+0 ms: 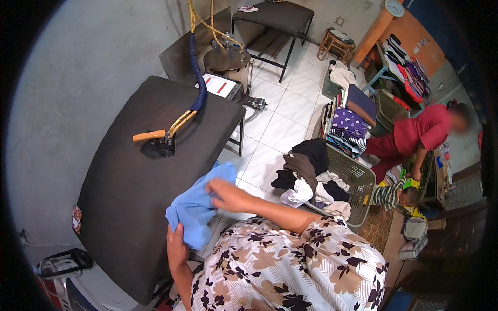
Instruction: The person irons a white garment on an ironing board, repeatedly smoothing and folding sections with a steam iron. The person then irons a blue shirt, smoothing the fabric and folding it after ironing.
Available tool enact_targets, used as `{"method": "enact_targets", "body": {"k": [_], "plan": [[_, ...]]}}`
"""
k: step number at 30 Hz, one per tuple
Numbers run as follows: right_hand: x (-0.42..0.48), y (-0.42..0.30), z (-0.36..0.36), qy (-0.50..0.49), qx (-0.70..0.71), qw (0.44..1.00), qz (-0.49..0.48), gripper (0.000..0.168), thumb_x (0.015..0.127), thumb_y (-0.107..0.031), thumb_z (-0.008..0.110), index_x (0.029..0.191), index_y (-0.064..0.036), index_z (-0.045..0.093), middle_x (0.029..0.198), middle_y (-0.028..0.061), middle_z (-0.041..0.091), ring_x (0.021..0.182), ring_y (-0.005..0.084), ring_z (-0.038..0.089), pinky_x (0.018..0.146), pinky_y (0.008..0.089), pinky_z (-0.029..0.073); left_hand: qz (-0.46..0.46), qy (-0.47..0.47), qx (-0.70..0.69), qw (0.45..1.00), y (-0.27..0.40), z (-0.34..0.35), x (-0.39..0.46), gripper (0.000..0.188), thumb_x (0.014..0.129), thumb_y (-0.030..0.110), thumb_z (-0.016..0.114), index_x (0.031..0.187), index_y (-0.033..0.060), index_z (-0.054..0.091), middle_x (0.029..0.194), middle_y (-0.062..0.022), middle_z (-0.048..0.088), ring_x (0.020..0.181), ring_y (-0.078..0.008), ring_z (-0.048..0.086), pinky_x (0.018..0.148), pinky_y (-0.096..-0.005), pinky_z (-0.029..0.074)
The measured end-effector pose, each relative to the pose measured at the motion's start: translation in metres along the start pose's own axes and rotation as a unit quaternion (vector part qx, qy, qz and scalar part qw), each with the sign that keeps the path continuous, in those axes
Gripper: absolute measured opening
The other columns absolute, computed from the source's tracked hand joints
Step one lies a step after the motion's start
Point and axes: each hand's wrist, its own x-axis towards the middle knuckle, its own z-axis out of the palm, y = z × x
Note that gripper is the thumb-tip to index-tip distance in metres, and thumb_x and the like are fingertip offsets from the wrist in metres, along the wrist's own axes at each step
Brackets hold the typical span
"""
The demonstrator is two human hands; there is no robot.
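Note:
A light blue cloth garment (192, 210) hangs in front of me at the near edge of a dark padded ironing table (128, 210). My left hand (177, 241) grips its lower left part, thumb on top. Blurred by motion, my right hand (229, 196) is at the cloth's right side; whether its fingers pinch the fabric is unclear. On the table rests a steam iron (158, 145) with an orange handle, joined to a blue-wrapped hose (198, 74).
A plastic basket (352, 167) of crumpled clothes stands to my right, with folded clothes (348, 124) stacked beyond it. A metal boiler (227, 60) sits behind the table. Farther right are a person in red (420, 128) and a small child (393, 194). A second padded table (274, 15) stands at the back.

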Motion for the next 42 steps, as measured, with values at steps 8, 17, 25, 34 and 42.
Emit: {"method": "enact_targets", "body": {"k": [8, 17, 25, 34, 42], "plan": [[0.018, 0.042, 0.131, -0.185, 0.126, 0.973, -0.065, 0.046, 0.086, -0.023, 0.064, 0.128, -0.005, 0.056, 0.122, 0.0202, 0.062, 0.11, 0.0326, 0.06, 0.099, 0.0392, 0.044, 0.055, -0.031, -0.054, 0.997, -0.002, -0.003, 0.009, 0.077, 0.092, 0.014, 0.061, 0.154, 0.0065, 0.016, 0.146, -0.015, 0.039, 0.129, -0.0307, 0.046, 0.109, -0.0439, 0.038], [0.003, 0.066, 0.029, -0.218, 0.144, 0.965, 0.03, 0.052, 0.091, -0.017, 0.064, 0.138, -0.004, 0.047, 0.128, 0.0062, 0.059, 0.116, 0.0193, 0.054, 0.101, 0.0326, 0.041, 0.028, -0.081, 0.097, 0.992, 0.007, 0.012, 0.048, 0.045, 0.08, 0.0, 0.054, 0.125, -0.004, 0.057, 0.114, -0.0066, 0.063, 0.104, -0.0153, 0.057, 0.096, -0.0291, 0.042], [-0.033, 0.174, -0.031, -0.034, 0.363, 0.909, 0.201, 0.044, 0.096, -0.029, 0.064, 0.131, -0.006, 0.051, 0.114, 0.0044, 0.059, 0.103, 0.0119, 0.057, 0.086, 0.0276, 0.049, -0.023, -0.191, 0.2, 0.961, -0.01, 0.079, 0.114, 0.019, 0.08, 0.004, 0.056, 0.096, -0.0004, 0.064, 0.086, 0.0021, 0.061, 0.08, -0.0077, 0.053, 0.075, -0.0244, 0.044], [-0.002, 0.283, -0.091, 0.123, 0.426, 0.844, 0.302, 0.026, 0.097, -0.022, 0.057, 0.117, -0.007, 0.054, 0.097, 0.0027, 0.065, 0.082, 0.0106, 0.063, 0.073, 0.0255, 0.054, -0.023, -0.29, 0.303, 0.907, -0.02, 0.136, 0.203, 0.018, 0.081, 0.006, 0.056, 0.096, 0.0009, 0.065, 0.076, -0.0035, 0.061, 0.069, -0.0095, 0.053, 0.065, -0.0283, 0.045], [0.024, 0.346, -0.158, 0.242, 0.476, 0.785, 0.313, 0.021, 0.099, -0.019, 0.055, 0.116, -0.007, 0.055, 0.088, 0.0031, 0.065, 0.068, 0.0079, 0.058, 0.063, 0.023, 0.049, 0.039, -0.254, 0.332, 0.908, -0.04, 0.218, 0.316, 0.017, 0.081, 0.007, 0.056, 0.097, 0.0011, 0.06, 0.074, -0.0103, 0.059, 0.068, -0.0159, 0.056, 0.066, -0.0316, 0.047]]}}
